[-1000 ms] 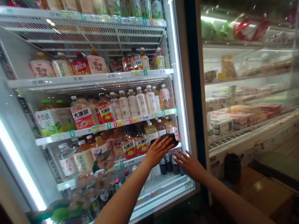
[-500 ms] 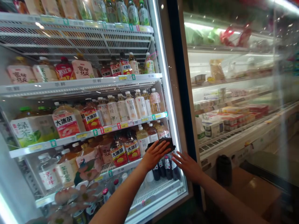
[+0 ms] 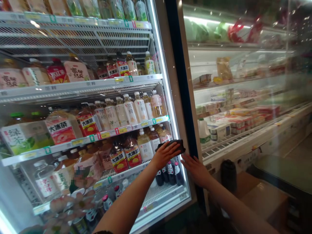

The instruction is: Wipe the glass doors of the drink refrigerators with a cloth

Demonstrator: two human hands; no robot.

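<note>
Black cloth (image 3: 182, 147), crumpled: one piece, under the fingers of the left hand (image 3: 165, 154), its dark edges showing above them and past the fingertips, in front of the drinks cooler (image 3: 162, 66). Left hand: laid flat over it, fingers extended, not curled round. Right hand (image 3: 195, 169): just below and right of the cloth, bare, fingers outstretched; contact with the surface cannot be told. Tea bottles (image 3: 145, 149): shelved behind, beside the cloth in view.

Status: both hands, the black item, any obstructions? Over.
Left hand spread over flat black item, possibly cloth, before lit white fridge shelves. Right hand open beside it, holding nothing visible. Pale pink flower shapes overlap labelled bottles, away from hands.
</note>
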